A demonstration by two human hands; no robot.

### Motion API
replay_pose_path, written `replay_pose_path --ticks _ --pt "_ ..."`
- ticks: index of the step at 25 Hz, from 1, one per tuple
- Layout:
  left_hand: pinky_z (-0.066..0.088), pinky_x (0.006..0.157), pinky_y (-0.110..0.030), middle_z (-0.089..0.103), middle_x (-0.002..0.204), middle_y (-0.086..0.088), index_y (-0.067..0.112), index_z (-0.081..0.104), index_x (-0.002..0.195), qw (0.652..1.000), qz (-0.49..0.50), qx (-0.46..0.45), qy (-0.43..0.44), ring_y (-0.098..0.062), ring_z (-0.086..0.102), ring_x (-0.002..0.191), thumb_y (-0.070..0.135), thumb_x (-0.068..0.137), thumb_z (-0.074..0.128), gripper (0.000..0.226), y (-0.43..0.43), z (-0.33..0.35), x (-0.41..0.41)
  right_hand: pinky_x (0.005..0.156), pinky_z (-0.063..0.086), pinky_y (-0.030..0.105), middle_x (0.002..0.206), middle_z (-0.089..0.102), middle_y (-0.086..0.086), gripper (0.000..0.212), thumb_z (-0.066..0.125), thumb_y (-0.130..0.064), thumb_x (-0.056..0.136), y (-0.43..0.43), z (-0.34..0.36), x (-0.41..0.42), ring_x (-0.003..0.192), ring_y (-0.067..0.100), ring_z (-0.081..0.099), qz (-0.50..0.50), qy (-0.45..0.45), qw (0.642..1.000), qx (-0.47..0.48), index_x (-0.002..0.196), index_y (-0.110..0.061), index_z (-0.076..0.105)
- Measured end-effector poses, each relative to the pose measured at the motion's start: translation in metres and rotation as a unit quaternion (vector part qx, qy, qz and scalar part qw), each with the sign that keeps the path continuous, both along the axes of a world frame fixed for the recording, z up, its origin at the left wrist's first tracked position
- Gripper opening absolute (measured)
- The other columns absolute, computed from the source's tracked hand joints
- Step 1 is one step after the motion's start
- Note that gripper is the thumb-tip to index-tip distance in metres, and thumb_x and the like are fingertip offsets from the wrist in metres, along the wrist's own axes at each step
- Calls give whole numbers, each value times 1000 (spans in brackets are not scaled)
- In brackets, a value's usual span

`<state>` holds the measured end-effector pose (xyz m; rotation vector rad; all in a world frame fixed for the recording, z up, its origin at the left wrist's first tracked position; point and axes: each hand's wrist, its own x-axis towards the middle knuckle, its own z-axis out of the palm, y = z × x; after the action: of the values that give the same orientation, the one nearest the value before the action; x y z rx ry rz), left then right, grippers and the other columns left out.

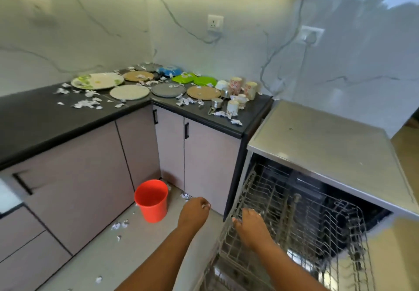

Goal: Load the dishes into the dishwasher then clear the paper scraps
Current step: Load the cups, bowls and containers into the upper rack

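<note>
A kitchen corner is seen from above. The loading step is judged barely begun: the wire rack [301,218] of the open dishwasher [317,141] is drawn out, and no dishes are seen in it. The right hand [249,226] is laid on the rack's front rim with fingers spread. The left hand [195,211] hangs just beside it, loosely curled, with nothing plainly held. Next, a reach to the dark counter [45,122] is called for. There, plates [129,91] in tan, grey, green and white and patterned cups [235,85] lie among white paper scraps [86,104]. A red bucket [152,202] stands on the floor.
</note>
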<state>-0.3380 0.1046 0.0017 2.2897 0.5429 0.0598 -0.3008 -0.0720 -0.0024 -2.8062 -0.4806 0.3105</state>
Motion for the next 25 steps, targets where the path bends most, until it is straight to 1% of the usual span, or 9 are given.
replay_pose_path --ticks 3,5,10,13,15,18,20,22,25 --pt "42 85 -24 68 114 -5 14 69 108 998 57 9 -29 -21 60 108 20 90 51 26 10 27 -5 109 31 34 138 42 12 52 34 -42 99 14 18 15 129 26 37 37 -14 999 32 136 -6 37" --pt "41 82 -23 68 113 -5 12 69 108 995 85 16 -51 -21 61 106 16 90 51 26 16 41 -10 107 33 33 137 44 13 53 35 -42 98 27 28 22 127 26 38 57 -20 996 68 135 -4 38" --pt "44 81 -26 69 110 -8 11 70 105 978 192 19 -86 -26 62 102 16 89 53 24 39 65 -32 105 30 34 134 46 17 51 38 -38 98 66 42 22 126 29 39 95 -29 984 146 132 1 41" --pt "40 74 -21 70 105 -8 9 69 107 967 237 2 -98 -21 62 90 15 91 51 24 58 73 -41 104 31 35 133 46 18 48 40 -34 99 85 45 15 125 30 39 117 -29 977 174 131 2 41" --pt "39 75 -19 70 106 -9 9 69 107 962 248 -15 -113 -20 62 92 16 92 51 24 72 73 -40 106 30 35 135 45 17 49 40 -34 99 100 48 13 127 29 38 129 -45 975 174 133 1 39" --pt "37 75 -16 70 108 -7 8 69 107 964 236 -33 -121 -18 63 91 16 92 53 24 99 72 -33 109 28 33 139 42 14 53 43 -35 97 129 56 19 130 26 36 111 -63 971 200 139 -3 34" --pt "38 78 -17 69 109 -6 8 70 106 965 223 -41 -132 -19 63 97 16 91 53 23 124 72 -28 109 28 32 141 39 12 54 47 -33 96 151 62 24 132 25 35 89 -70 968 223 141 -6 33" --pt "38 80 -19 70 108 -7 9 70 104 967 207 -50 -139 -20 62 101 15 90 55 22 160 73 -20 109 30 32 142 38 11 53 51 -27 94 178 68 31 131 25 36 45 -77 962 259 140 -6 34" --pt "41 78 -22 71 103 -7 9 72 101 971 190 -40 -139 -21 63 95 17 90 57 20 220 81 -8 106 34 32 138 42 11 49 54 -22 92 220 79 40 127 24 41 -38 -96 947 304 136 -6 39"
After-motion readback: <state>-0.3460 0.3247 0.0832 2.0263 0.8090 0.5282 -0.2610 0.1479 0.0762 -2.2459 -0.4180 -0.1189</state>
